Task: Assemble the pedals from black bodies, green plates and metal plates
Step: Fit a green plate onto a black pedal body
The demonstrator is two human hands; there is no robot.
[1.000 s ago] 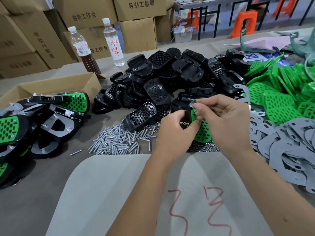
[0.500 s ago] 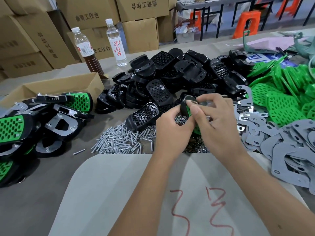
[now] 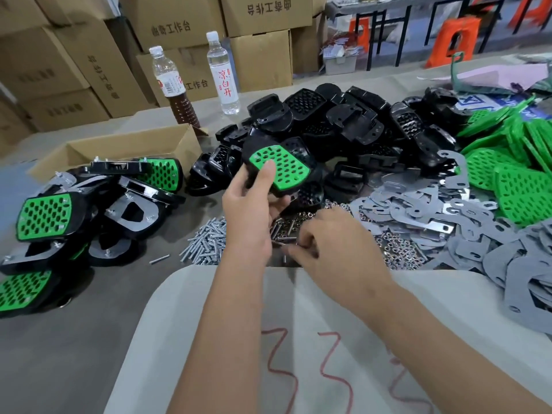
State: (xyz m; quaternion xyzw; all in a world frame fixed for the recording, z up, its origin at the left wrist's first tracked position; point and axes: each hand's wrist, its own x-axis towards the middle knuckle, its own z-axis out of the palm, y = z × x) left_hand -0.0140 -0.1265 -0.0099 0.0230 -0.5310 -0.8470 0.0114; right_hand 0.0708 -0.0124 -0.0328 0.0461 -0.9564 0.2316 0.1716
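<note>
The left hand (image 3: 249, 204) holds 1 half-built pedal (image 3: 276, 167) up above the table, just in front of the heap of black bodies (image 3: 343, 127), thumb pressed on the green face and the other fingers curled round its underside. The right hand (image 3: 334, 243) reaches down to the loose screws (image 3: 206, 243) and nuts (image 3: 400, 249) near the middle of the table; its fingertips look bunched as if pinching a screw, but blur hides what they hold, so I cannot tell.

The pedal looks light and rigid: a thick, glossy black plastic shell with rounded corners, and a flat green plate (image 3: 280, 165) set into its face, pierced by rows of oval holes. That smooth shell could slip, so I judge the edges the best place to take hold, with the thumb on the perforated face for friction, much as now.

To the right lie thin grey metal plates (image 3: 448, 204), matte, flat and stiff, with cut-outs and probably sharp edges; lift them by the rim. Farther right is a stack of loose green plates (image 3: 513, 174), which are thin and may flex slightly. At left, finished pedals (image 3: 44, 218) lie piled beside a cardboard box (image 3: 125, 147).
</note>
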